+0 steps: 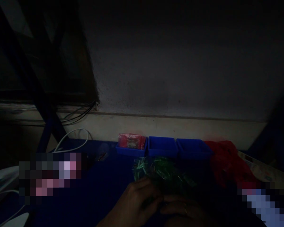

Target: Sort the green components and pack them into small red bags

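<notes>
The scene is very dark. My left hand and my right hand meet at the bottom centre over a blue table. Their fingers are curled together at the near edge of a heap of small green parts. Something small seems pinched between the fingertips, but the dim light hides what it is. A ring shows on a finger of my right hand.
Three blue trays stand in a row at the table's far edge: the left tray holds a red packet, beside the middle tray and right tray. A red bag lies right. White cables run left, before a wall.
</notes>
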Demonstrator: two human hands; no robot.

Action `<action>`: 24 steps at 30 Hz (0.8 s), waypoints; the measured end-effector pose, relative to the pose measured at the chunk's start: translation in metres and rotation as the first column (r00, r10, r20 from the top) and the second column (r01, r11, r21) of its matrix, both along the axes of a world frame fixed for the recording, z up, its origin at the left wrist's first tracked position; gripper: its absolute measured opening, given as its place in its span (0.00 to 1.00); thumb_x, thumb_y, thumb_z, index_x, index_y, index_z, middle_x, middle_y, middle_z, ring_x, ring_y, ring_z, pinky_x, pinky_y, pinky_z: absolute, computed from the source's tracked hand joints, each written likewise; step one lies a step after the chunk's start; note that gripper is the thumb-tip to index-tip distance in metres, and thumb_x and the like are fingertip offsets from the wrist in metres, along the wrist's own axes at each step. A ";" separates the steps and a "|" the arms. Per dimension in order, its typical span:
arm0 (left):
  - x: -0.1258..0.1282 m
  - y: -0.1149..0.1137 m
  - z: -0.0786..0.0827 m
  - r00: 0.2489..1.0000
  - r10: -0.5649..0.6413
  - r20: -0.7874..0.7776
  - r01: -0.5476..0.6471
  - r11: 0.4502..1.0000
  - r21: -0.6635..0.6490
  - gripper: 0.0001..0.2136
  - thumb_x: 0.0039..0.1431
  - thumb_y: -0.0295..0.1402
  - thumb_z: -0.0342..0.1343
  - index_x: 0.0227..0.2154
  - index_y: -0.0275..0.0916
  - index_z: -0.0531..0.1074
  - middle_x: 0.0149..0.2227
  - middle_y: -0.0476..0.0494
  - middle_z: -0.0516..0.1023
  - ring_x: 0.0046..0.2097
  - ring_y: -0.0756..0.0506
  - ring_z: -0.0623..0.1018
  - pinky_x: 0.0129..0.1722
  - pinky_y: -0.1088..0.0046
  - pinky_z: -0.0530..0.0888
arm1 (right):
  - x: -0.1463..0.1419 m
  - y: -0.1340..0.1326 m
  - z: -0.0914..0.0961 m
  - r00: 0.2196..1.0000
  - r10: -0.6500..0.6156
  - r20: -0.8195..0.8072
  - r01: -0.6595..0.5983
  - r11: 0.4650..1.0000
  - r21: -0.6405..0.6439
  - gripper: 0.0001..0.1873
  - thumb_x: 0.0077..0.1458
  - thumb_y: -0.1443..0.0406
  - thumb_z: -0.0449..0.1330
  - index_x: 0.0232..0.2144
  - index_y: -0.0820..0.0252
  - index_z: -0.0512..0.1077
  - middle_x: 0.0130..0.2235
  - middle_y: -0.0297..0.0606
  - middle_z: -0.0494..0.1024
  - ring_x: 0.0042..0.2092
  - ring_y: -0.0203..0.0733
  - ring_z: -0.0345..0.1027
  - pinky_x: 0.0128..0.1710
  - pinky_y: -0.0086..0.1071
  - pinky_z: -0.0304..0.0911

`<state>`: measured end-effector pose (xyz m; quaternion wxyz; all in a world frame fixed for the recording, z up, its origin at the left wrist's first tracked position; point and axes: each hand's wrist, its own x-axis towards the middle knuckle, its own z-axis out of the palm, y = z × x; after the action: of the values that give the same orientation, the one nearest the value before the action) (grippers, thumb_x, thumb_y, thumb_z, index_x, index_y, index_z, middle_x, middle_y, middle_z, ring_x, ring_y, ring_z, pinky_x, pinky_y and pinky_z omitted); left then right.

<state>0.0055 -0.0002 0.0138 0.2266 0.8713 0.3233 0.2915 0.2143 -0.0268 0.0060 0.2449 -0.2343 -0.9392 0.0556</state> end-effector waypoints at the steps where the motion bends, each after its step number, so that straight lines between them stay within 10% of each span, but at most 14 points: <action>1: 0.000 0.000 0.000 1.000 -0.006 -0.004 0.007 1.000 0.003 0.06 0.57 0.25 0.50 0.30 0.37 0.72 0.29 0.46 0.73 0.32 0.49 0.74 0.29 0.75 0.69 | 0.000 0.001 -0.001 1.000 0.000 0.001 0.000 1.000 0.006 0.06 0.53 0.65 0.60 0.36 0.58 0.75 0.42 0.35 0.80 0.50 0.38 0.69 0.50 0.26 0.63; 17: -0.001 -0.006 0.007 1.000 -0.024 -0.019 0.022 0.993 -0.118 0.09 0.53 0.20 0.48 0.29 0.38 0.70 0.30 0.50 0.72 0.32 0.51 0.73 0.30 0.78 0.67 | -0.001 0.011 -0.018 0.912 0.135 -0.387 -0.184 0.979 -0.092 0.23 0.59 0.51 0.45 0.37 0.57 0.73 0.35 0.44 0.82 0.45 0.42 0.73 0.45 0.32 0.67; 24: 0.000 -0.004 0.006 0.995 -0.047 -0.085 0.041 0.996 -0.074 0.09 0.52 0.20 0.49 0.31 0.39 0.71 0.31 0.49 0.73 0.32 0.50 0.73 0.30 0.77 0.68 | -0.002 0.011 0.005 0.934 0.090 -0.345 -0.201 0.932 -0.302 0.30 0.58 0.47 0.42 0.34 0.60 0.76 0.32 0.47 0.82 0.41 0.42 0.75 0.43 0.30 0.68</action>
<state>0.0054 -0.0041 0.0201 0.2501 0.8813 0.3239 0.2364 0.2121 -0.0156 0.0109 0.3485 -0.1887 -0.8777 0.2693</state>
